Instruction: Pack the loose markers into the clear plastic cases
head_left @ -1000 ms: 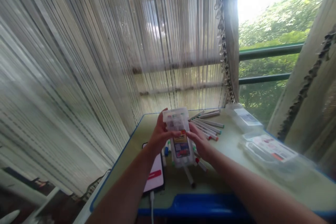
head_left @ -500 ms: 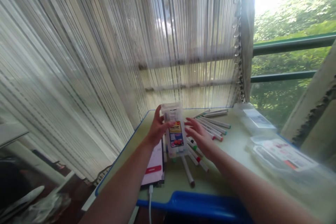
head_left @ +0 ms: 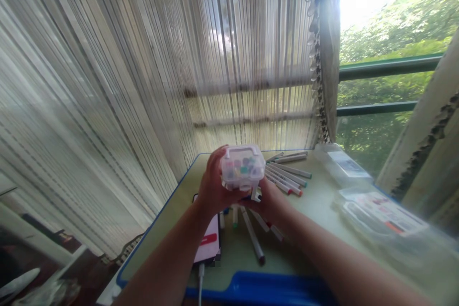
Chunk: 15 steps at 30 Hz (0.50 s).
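Leftmost, a striped sheer curtain [head_left: 154,67] hangs behind the counter [head_left: 161,234], a pale green top edged in blue. Near the counter's left side lies a phone [head_left: 210,245], its lit screen showing a red bar, partly covered by the person's left forearm; a white cable [head_left: 201,275] runs from its lower end. Just above and to the right of the phone, the left grip [head_left: 213,185] is clamped on the left side of a clear box [head_left: 243,165], fingers wrapped around the side and thumb along the lower front. This box is raised over the counter between both hands, its lid end tipped toward the camera, with small coloured ends visible through the plastic. A pale clip [head_left: 256,192] sticks down from its lower right. On that side, the right grip [head_left: 271,197] is closed around the lower part of the box, though its fingertips are partly hidden. Below the hands, one loose marker [head_left: 253,239] lies slanting on the counter; beyond the right hand, more markers [head_left: 289,175] fan out, some red-ended, some green-ended. Farther right, well apart from both hands, rest two clear plastic cases [head_left: 380,217] with printed labels.
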{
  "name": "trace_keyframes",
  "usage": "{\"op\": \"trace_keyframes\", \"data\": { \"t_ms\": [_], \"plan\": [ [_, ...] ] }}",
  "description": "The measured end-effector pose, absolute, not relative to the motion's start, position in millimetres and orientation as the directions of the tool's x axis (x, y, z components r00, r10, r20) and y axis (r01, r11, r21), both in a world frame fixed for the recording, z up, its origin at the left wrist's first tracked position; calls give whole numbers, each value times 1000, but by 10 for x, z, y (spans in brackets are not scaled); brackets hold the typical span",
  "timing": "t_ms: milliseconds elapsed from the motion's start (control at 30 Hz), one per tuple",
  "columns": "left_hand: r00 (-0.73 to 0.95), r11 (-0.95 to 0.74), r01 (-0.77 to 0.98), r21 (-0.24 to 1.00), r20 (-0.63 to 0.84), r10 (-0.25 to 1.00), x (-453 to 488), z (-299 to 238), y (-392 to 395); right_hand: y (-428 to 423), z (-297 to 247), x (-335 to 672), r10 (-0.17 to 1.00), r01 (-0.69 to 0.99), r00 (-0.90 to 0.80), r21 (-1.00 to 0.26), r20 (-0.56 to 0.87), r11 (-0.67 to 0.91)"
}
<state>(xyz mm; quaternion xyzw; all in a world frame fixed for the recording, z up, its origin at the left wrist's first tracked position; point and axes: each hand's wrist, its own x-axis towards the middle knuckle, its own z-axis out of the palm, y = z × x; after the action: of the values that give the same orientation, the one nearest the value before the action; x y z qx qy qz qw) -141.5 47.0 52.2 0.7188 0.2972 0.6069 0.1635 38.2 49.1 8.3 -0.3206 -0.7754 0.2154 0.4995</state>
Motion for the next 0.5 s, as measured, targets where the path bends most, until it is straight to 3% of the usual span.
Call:
{"op": "trace_keyframes", "data": {
  "t_ms": [100, 200, 333, 500],
  "plan": [
    [104, -836, 496, 233, 940, 324, -1421, 462, 484, 547, 57, 404, 656, 326, -269, -574, 705, 751],
    [177, -834, 546, 78, 963, 206, -1415, 401, 457, 568, 51, 420, 606, 339, -248, -518, 756, 785],
    [269, -865, 498, 66, 936, 227, -1408, 410, 378, 554, 59, 431, 583, 330, -238, -499, 777, 801],
    [228, -842, 528, 115, 935, 271, -1377, 488, 353, 549, 77, 430, 593, 344, -236, -505, 770, 792]
  ]
}}
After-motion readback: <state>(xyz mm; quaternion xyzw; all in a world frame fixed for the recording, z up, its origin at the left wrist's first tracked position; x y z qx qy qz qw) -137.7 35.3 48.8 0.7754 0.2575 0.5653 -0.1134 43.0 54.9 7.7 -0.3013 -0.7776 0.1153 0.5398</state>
